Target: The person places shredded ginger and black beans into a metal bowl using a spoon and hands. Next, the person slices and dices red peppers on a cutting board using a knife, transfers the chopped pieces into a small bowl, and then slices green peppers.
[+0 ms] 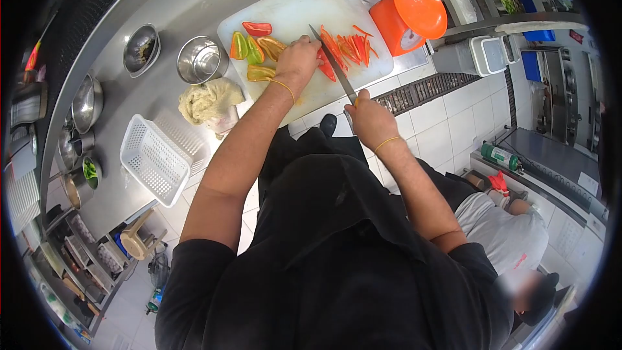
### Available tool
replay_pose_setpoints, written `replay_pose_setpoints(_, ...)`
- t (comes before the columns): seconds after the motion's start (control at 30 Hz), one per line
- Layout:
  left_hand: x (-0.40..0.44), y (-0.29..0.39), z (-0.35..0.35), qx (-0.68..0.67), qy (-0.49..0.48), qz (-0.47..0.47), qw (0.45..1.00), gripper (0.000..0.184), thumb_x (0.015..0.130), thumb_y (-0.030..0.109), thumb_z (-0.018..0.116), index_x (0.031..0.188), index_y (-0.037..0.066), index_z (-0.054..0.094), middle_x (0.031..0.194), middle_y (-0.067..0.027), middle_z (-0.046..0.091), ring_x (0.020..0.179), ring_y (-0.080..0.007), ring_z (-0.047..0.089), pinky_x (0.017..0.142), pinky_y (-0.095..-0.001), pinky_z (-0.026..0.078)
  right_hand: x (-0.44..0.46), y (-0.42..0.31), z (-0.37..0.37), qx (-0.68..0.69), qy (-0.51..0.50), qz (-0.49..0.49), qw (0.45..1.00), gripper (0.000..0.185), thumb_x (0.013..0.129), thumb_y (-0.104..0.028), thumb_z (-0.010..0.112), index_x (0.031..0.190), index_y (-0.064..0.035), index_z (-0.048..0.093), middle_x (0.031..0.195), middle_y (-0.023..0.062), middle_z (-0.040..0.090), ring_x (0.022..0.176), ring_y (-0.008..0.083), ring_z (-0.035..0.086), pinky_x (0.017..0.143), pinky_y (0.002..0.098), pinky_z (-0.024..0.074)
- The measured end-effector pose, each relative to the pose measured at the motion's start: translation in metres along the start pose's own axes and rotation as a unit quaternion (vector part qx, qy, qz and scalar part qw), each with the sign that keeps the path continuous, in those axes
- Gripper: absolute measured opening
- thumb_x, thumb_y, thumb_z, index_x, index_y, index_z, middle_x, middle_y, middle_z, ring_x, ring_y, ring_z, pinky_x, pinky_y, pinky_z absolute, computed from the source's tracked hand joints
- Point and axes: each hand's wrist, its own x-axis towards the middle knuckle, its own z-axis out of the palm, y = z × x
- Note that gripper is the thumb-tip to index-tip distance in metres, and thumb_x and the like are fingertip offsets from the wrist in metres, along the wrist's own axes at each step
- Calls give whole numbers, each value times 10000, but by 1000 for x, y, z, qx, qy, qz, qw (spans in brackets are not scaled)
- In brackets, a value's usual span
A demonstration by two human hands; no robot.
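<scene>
Black apron [324, 220]; pepper strips [356, 49]; greens [90, 168] in pot [76, 188]

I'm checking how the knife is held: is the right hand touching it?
Touching. The head view shows the right hand closed around the handle end of the knife, its blade reaching out over the cutting board.

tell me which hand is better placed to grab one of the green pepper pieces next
Probably the left hand: it is nearer the green pepper pieces on the cutting board, while the right hand grips the knife.
</scene>
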Motion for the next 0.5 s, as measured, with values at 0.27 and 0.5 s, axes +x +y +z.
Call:
replay_pose_setpoints(0.27, 1, -13, 2, -14, 13, 17, 1000, 314, 894, 214, 808, 1159, 84, 703, 1160, -147, 666, 1096, -374, 693, 938, -492, 575, 71, -13, -1, 63, 36, -31, 997, 391, 1080, -334, 575, 1177, 39, 510, 982, 307, 745, 991, 484, 736, 873, 576, 568)
replay_pose_setpoints(0.5, -3, -14, 8, -7, 14, 37, 999, 251, 891, 140, 768, 1126, 71, 715, 1146, -156, 679, 1088, -367, 705, 932, -480, 587, 39, -9, 37, 57, 5, 43, 997, 421, 1084, -362, 568, 1174, 43, 497, 978, 326, 738, 991, 494, 734, 860, 575, 572)
